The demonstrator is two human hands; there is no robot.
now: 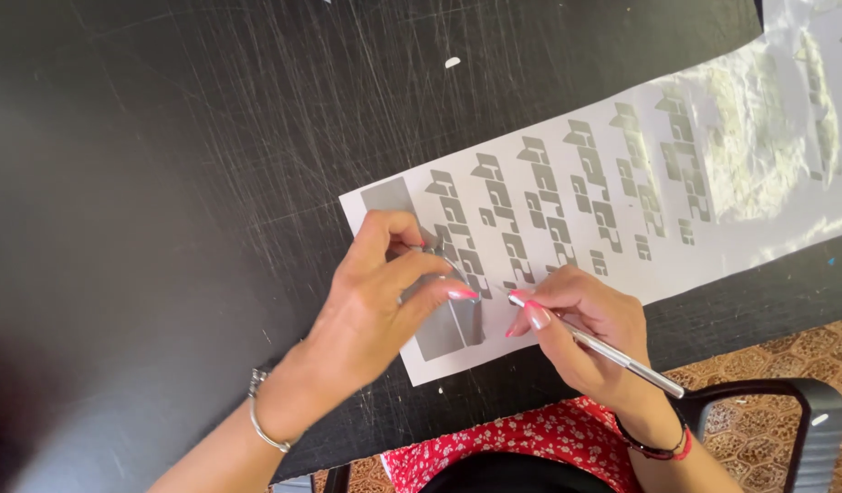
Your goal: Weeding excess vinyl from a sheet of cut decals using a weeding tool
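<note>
Head view: left hand (pixel 384 292) pinches a grey strip of vinyl (pixel 453 324) peeled up off the white sticker sheet (pixel 622 196), which lies flat on the scratched black counter (pixel 165 183) right under both hands. Right hand (pixel 580 333) is closed round a thin silver weeding tool (pixel 622 356), pen-style, tip just beside the left fingertips.

Silver bracelet (pixel 261 415), pink nails, red floral garment (pixel 521 438)

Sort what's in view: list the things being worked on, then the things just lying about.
In use:
left hand lifting grey film
right hand holding metal tool
white sheet

Just there:
black table
black chair
white speck
</note>
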